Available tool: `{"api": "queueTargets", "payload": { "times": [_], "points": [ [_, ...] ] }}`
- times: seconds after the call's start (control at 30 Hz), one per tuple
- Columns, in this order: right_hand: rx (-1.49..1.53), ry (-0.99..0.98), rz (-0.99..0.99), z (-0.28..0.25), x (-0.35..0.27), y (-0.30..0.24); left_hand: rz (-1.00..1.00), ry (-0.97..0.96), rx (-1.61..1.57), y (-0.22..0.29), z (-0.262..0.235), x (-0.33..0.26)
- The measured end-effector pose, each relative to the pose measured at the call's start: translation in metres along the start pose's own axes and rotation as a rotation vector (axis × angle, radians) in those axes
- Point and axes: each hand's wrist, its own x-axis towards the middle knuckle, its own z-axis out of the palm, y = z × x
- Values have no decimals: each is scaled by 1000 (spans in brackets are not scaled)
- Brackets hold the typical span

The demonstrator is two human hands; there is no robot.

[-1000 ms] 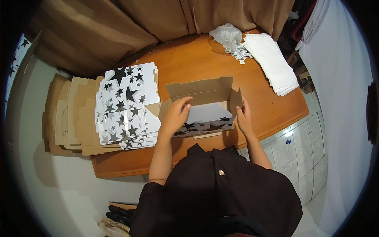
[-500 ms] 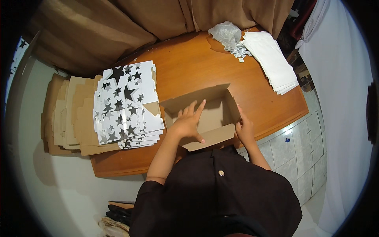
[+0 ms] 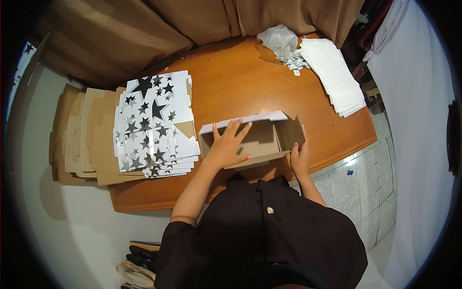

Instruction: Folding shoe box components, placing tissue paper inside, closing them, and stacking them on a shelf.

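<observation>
A cardboard box (image 3: 256, 138), brown inside with a white strip along its far edge, stands part-folded at the table's near side. Its top is uncovered. Across the box's left end lies my left hand (image 3: 227, 148), fingers spread and the thumb reaching to the near edge. My right hand (image 3: 300, 156) pinches the upright right end flap (image 3: 295, 131) of the box between thumb and fingers. Just left of the box rests a stack of flat white cardboard sheets (image 3: 159, 113) printed with black and grey stars.
Plain brown flat cardboard (image 3: 103, 139) overhangs the wooden table's (image 3: 226, 82) left side. At the far right sit a clear plastic bag (image 3: 279, 38) with small packets (image 3: 294, 61) and a stack of white sheets (image 3: 334, 77). Brown curtains (image 3: 192, 24) hang behind.
The box's far and near walls have folded inward, narrowing the opening. Its right end flap now swings outward with my right hand. My left hand stays on the left end.
</observation>
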Motion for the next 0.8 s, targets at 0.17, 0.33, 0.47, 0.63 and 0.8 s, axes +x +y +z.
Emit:
{"api": "queueTargets", "payload": {
  "times": [0.17,0.33,0.47,0.63,0.8],
  "points": [
    [165,-88,176,0,1,12,-50,-223,-243,-21,15,-28],
    [67,-497,51,-13,14,3,-25,-194,-222,-23,23,-27],
    [-385,-834,-9,-19,30,-29,-39,-228,-209,-25,23,-28],
    [-691,-989,-14,-20,51,-55,-25,-75,-312,-29,18,-33],
    [-913,-1149,-99,-11,67,-67,8,229,-577,-8,-31,-50]
  ]
}}
